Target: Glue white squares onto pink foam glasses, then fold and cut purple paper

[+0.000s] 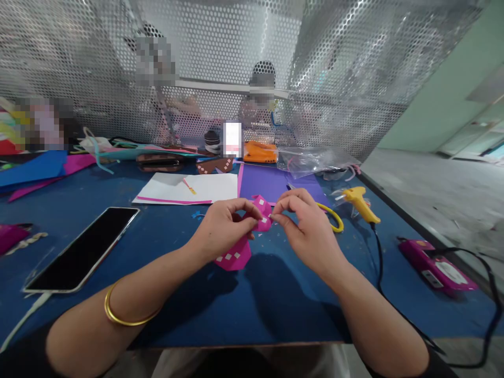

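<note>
A bright pink eye-mask cutout (236, 258) with small white squares along it is held above the blue table. My left hand (224, 228) pinches it between thumb and fingers, and these hide its middle. At the mask's right edge, my right hand (305, 223) has thumb and forefinger pressed together. Whatever is between those fingertips is too small to make out. Behind the hands, a brown mask (214, 166) with pale squares lies near a white sheet (169, 184) and a purple sheet (275, 184). Partly behind my right hand is a yellow ring-shaped handle (336, 220).
To the right lie a yellow glue gun (361, 203) with a black cord and a magenta power box (437, 265). A phone (84, 249) on a cable lies left. An orange item (260, 152) and clear plastic (315, 160) are by the perforated metal screen (220, 68); people show behind it.
</note>
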Demonstrator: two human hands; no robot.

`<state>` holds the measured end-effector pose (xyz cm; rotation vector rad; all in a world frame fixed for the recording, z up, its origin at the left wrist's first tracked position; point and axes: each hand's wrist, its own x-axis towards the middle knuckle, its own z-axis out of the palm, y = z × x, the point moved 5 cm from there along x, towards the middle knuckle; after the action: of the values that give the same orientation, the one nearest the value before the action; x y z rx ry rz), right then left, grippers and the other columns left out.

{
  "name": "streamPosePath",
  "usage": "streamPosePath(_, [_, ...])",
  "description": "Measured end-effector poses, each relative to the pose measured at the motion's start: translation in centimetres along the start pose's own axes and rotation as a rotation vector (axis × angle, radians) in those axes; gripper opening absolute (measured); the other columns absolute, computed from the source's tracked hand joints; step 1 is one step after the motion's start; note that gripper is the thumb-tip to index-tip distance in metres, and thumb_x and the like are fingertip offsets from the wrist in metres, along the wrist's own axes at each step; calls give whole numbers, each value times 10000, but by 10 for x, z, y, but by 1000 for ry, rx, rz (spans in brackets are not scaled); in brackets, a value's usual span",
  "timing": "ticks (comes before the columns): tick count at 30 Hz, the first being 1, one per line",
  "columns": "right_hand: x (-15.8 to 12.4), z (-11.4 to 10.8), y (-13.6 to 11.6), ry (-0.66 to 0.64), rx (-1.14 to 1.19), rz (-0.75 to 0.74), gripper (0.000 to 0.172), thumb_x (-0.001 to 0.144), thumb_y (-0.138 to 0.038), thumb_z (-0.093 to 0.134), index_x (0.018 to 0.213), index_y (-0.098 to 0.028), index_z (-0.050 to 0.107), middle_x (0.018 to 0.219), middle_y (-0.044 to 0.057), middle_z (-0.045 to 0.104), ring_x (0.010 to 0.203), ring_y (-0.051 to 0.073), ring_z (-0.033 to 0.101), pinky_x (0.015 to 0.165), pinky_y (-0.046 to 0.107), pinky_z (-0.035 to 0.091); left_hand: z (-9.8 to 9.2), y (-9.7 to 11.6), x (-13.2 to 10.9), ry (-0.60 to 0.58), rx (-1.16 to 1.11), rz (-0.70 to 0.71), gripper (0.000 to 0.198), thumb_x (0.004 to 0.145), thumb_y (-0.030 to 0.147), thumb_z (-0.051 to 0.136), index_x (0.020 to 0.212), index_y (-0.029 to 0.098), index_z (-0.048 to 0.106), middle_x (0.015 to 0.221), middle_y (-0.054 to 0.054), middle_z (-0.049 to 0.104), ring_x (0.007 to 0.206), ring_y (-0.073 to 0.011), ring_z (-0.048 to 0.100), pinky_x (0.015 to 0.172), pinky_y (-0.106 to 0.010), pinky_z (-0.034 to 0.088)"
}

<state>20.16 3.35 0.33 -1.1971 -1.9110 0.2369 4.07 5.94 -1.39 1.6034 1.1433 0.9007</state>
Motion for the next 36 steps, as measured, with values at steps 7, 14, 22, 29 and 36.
streamPosePath(7, [-1, 4, -12, -53, -145, -152, 123, 877, -86, 551, 830, -196, 577, 1005, 85, 591, 936, 227, 569, 801, 374, 447, 4, 0, -2, -21, -26, -31, 142, 736, 296, 676, 784, 163, 695, 697, -13, 705, 623, -157, 670, 644, -289, 579])
streamPosePath(14, [-2, 7, -14, -43, -225, -182, 128, 893, -119, 548, 809, -209, 582, 1004, 87, 608, 913, 232, 570, 793, 383, 452, 3, -1, 0, -22, 74, 0, 138, 746, 310, 683, 774, 176, 694, 648, -9, 698, 587, -170, 681, 624, -287, 565])
streamPosePath(22, [-3, 12, -10, -55, -229, -173, 133, 890, -109, 540, 806, -199, 592, 996, 92, 606, 907, 234, 565, 787, 378, 445, 2, 4, 0, -17, 91, 23, 110, 762, 265, 671, 763, 163, 711, 582, 13, 673, 539, -123, 631, 537, -211, 461])
streamPosePath(29, [-2, -1, 0, 132, 22, -4, 91, 896, -155, 573, 863, -223, 625, 960, 51, 633, 941, 200, 613, 868, 363, 463, 1, 5, -3, 10, -15, -8, 131, 778, 283, 683, 783, 152, 688, 579, 19, 660, 538, -106, 607, 535, -200, 465])
streamPosePath(36, [-5, 10, 12, 91, 271, 266, 30, 780, -233, 721, 762, -221, 700, 1075, 54, 684, 1067, 232, 624, 985, 416, 422, -2, 6, -3, 40, -35, -23, 152, 778, 315, 693, 788, 163, 690, 601, 12, 667, 559, -120, 622, 576, -226, 505])
